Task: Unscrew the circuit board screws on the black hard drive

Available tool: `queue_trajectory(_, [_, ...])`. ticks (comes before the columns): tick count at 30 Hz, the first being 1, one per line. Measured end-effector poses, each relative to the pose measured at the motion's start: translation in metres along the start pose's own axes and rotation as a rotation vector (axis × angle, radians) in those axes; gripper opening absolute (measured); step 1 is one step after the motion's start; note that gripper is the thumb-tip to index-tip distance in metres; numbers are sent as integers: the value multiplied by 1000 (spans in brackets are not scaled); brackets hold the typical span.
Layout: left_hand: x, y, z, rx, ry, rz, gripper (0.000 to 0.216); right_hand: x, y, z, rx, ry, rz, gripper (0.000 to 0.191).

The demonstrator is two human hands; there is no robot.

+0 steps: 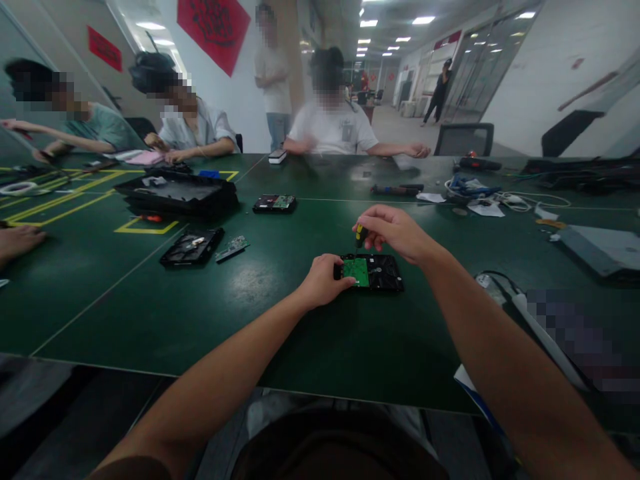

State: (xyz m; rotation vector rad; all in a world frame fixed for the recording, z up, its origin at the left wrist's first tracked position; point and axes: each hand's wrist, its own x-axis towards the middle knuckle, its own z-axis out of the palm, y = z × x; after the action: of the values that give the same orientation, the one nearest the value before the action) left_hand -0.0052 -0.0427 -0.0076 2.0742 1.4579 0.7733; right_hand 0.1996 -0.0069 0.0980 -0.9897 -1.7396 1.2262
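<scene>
Gripping one green-boarded black drive with the left hand, one screwdriver with the right hand

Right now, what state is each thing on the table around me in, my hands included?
Left hand: gripping left end of the black device.
Right hand: closed on the screwdriver.
Screwdriver: held shaft down; tip contact unclear.
Black device: flat, green circuit board exposed.
Farther device: flat, circuitry uncovered.
Loose board: lying beside the black casing.
Black tray: pale item inside.
Cable bundle: tangled.
</scene>
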Motion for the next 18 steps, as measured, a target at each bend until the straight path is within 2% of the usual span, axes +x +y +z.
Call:
queue_trajectory(6, [-1,1,0,5,-4,11,49,-1,-2,3,107,-47,35,26])
queue_trajectory(13, [-1,1,-2,5,-13,11,48,0,0,0,-33,-27,-39,27])
queue_trajectory(18, [0,1,-2,4,-18,8,50,-3,-1,1,33,-33,-17,27])
